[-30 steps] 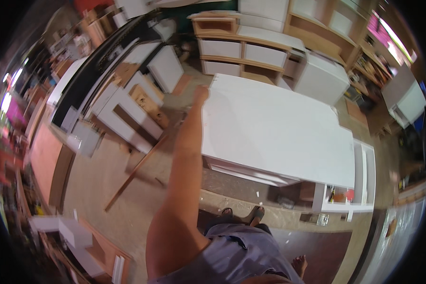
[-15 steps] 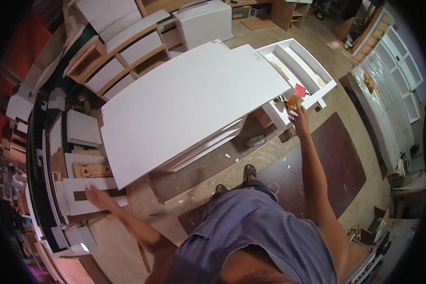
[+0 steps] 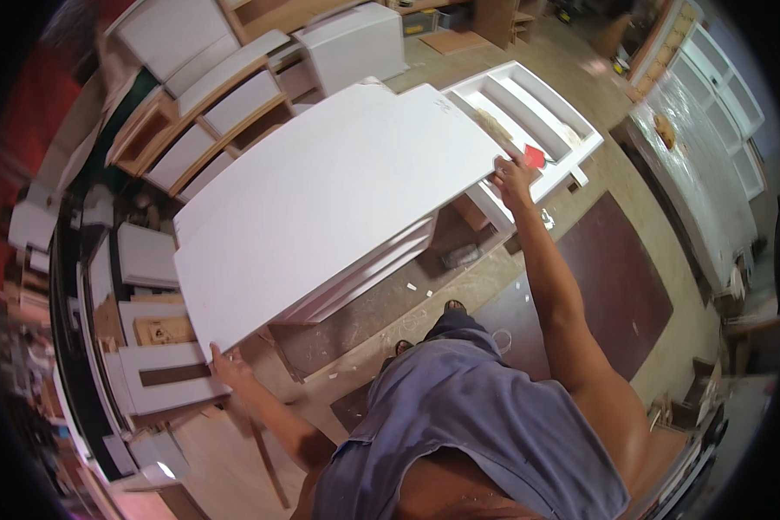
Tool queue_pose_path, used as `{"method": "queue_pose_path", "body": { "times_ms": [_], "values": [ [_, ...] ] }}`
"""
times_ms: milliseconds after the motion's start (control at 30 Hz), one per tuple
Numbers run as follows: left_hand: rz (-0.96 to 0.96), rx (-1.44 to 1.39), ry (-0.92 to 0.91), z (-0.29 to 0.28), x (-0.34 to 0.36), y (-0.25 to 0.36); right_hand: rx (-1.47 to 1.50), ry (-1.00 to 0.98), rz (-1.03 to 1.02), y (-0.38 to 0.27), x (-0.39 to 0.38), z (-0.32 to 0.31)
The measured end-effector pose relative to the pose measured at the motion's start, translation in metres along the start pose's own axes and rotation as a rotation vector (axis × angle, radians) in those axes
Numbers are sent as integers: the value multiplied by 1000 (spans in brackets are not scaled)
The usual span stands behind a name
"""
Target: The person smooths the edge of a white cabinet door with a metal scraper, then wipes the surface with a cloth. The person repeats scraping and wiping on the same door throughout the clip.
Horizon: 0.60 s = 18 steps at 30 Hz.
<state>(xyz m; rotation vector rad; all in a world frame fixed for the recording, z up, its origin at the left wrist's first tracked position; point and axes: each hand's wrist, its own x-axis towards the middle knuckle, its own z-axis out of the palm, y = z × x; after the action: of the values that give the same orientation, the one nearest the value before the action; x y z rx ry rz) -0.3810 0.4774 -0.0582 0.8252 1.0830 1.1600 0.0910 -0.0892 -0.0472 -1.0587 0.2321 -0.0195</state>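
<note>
A large white panel (image 3: 338,191) lies across a white cabinet frame (image 3: 368,270) in front of me. My left hand (image 3: 230,366) is at its near left corner, thumb on top and the other fingers by the edge. At the right corner my right hand (image 3: 513,179) is closed around the panel's edge, its fingertips partly hidden. Just beyond that hand lies a small red piece (image 3: 535,156) on an open white compartmented frame (image 3: 591,143).
Wooden-edged drawer units (image 3: 208,130) and a white box-shaped cabinet (image 3: 355,52) stand behind the panel. White boards (image 3: 169,360) lie at left. A dark brown sheet (image 3: 615,277) covers floor at right, near a plastic-wrapped stack (image 3: 689,191).
My left hand has come right from the boards to the panel's near left corner. My right hand has left the compartmented frame, where it held something orange, for the panel's right corner.
</note>
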Motion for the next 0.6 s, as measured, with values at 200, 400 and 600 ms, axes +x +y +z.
{"method": "queue_pose_path", "body": {
  "times_ms": [200,400,600],
  "values": [
    [181,95,137,28,-20,6,-138,-88,-68,-24,-11,-13],
    [560,475,113,2,-26,-4,-189,-218,-25,-27,-34,-3],
    [137,150,454,-38,-56,-71,-213,-95,301,43,46,-105]
  ]
}}
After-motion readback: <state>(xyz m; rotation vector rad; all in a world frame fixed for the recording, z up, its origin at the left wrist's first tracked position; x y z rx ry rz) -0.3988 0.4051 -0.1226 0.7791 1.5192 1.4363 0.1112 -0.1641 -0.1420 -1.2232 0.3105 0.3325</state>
